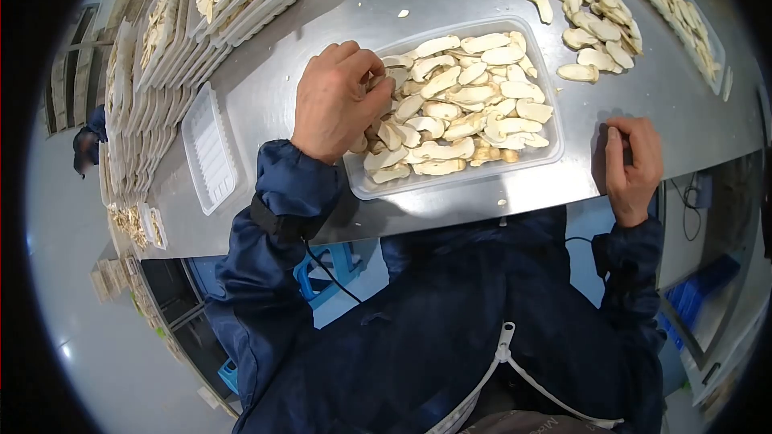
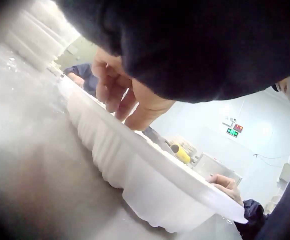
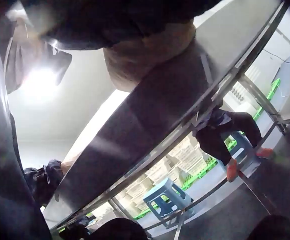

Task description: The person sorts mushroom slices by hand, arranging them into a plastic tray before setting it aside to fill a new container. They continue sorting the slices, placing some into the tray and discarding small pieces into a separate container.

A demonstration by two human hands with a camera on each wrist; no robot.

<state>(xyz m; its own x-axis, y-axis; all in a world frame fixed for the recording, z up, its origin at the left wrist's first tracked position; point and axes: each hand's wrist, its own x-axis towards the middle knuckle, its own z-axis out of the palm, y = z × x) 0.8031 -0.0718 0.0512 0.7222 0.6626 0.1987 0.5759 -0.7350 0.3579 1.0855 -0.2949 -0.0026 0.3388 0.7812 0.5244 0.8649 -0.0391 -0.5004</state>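
Note:
Pale mushroom slices (image 1: 474,96) fill a clear plastic tray (image 1: 455,186) on the metal table. My left hand (image 1: 339,96) reaches over the tray's left side, its bent fingers and thumb among the slices. In the left wrist view, the fingers of that left hand (image 2: 122,97) point down behind the tray wall (image 2: 135,165), which hides their tips; I cannot tell whether they pinch a slice. To the right of the tray, my right hand (image 1: 635,165) rests at the table's front edge with loosely curled fingers, holding nothing. The right wrist view shows part of the right hand (image 3: 150,55) at the table edge.
Tall stacks of filled trays (image 1: 161,72) stand on the left, beside an unfilled tray (image 1: 211,149). A loose pile of mushroom slices (image 1: 591,20) lies at the back right, near a smaller filled tray (image 1: 708,60). Under the table is a blue stool (image 3: 167,200).

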